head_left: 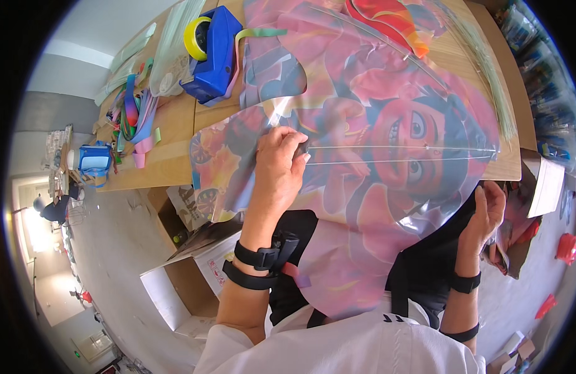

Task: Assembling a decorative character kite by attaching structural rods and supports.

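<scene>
A large kite (pixel 344 212) of thin printed film, with a cartoon figure in pink, red and blue, spreads over the table and drapes down onto my lap. A thin white rod (pixel 387 148) crosses it, with a fine line (pixel 363 163) close below; the two meet at the kite's right tip. My left hand (pixel 280 159) rests on the film, thumb and fingers closed at the rod's left end. Beyond the kite's right edge, my right hand (pixel 487 209) hovers with fingers loosely bent and apart; nothing shows in it.
On the wooden table (pixel 169 134) stand a blue tape dispenser (pixel 216 62) with yellow tape, and a heap of coloured ribbons (pixel 135 118). Bundled thin rods (pixel 487 68) lie at the far right. Below the table's left side is an open cardboard box (pixel 188 287).
</scene>
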The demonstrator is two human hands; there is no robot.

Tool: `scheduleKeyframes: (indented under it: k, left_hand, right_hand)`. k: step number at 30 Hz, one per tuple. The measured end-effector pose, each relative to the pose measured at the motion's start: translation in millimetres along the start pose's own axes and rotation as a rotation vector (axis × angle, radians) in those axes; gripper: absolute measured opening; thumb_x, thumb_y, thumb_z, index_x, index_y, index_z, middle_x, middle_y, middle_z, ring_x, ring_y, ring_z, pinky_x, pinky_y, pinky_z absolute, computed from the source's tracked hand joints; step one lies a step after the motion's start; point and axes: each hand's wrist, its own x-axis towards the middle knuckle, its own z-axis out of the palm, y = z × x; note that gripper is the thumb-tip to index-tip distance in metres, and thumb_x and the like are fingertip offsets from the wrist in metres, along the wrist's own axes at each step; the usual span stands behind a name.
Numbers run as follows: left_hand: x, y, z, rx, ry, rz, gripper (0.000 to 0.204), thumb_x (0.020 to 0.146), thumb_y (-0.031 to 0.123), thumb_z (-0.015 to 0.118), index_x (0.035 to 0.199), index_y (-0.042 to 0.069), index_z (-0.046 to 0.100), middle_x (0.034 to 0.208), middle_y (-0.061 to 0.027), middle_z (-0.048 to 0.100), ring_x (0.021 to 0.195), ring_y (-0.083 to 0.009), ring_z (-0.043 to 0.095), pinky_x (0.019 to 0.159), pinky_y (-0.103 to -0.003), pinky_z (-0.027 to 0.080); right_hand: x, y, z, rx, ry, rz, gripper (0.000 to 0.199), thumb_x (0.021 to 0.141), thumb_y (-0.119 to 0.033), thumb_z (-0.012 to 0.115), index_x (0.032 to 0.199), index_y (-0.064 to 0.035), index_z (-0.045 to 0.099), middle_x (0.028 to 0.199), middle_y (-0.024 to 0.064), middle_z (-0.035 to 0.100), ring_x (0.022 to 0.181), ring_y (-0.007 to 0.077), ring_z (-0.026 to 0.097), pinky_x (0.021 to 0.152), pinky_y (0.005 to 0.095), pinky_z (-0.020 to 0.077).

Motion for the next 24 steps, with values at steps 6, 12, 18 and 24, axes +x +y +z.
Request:
scheduleKeyframes:
  k: [6, 12, 18, 24]
  left_hand:
    - [6, 7, 8, 0.025, 0.067, -0.053, 0.034, 0.067, -0.004, 0.078, 0.095, 0.007, 0.064, 0.099, -0.0074, 0.057, 0.098, -0.0310, 0.056, 0.085, -0.043, 0.045]
    - [11, 5, 4, -0.003, 0.028, -0.189, 0.028, 0.067, -0.002, 0.079, 0.087, 0.008, 0.063, 0.095, -0.0062, 0.056, 0.097, -0.0298, 0.056, 0.082, -0.042, 0.045]
    - [9, -8, 3, 0.036, -0.025, -0.223, 0.023, 0.066, 0.001, 0.079, 0.081, 0.008, 0.063, 0.091, -0.0067, 0.057, 0.094, -0.0295, 0.057, 0.081, -0.042, 0.046]
    - [8, -35, -11, -0.054, -0.008, -0.139, 0.025, 0.064, -0.006, 0.076, 0.082, 0.003, 0.062, 0.088, -0.0077, 0.055, 0.082, -0.0218, 0.060, 0.070, -0.033, 0.050]
  right_hand:
    - [-23, -47, 52, -0.318, -0.533, -0.511, 0.046, 0.076, 0.003, 0.070, 0.121, -0.0036, 0.063, 0.136, 0.0178, 0.053, 0.129, 0.0375, 0.049, 0.108, 0.0444, 0.0405]
    - [-44, -53, 82, -0.624, -0.691, -0.692, 0.058, 0.075, -0.005, 0.073, 0.131, -0.0052, 0.056, 0.150, 0.0215, 0.038, 0.141, 0.0412, 0.034, 0.116, 0.0526, 0.0278]
    - [-39, -51, 80, -0.574, -0.682, -0.734, 0.053, 0.075, -0.001, 0.068, 0.127, -0.0033, 0.057, 0.141, 0.0225, 0.045, 0.136, 0.0407, 0.040, 0.115, 0.0524, 0.0305]
    - [-12, -27, 36, -0.082, -0.320, -0.318, 0.019, 0.079, 0.002, 0.066, 0.097, 0.0015, 0.063, 0.107, 0.0126, 0.063, 0.100, 0.0270, 0.061, 0.083, 0.0351, 0.0495]
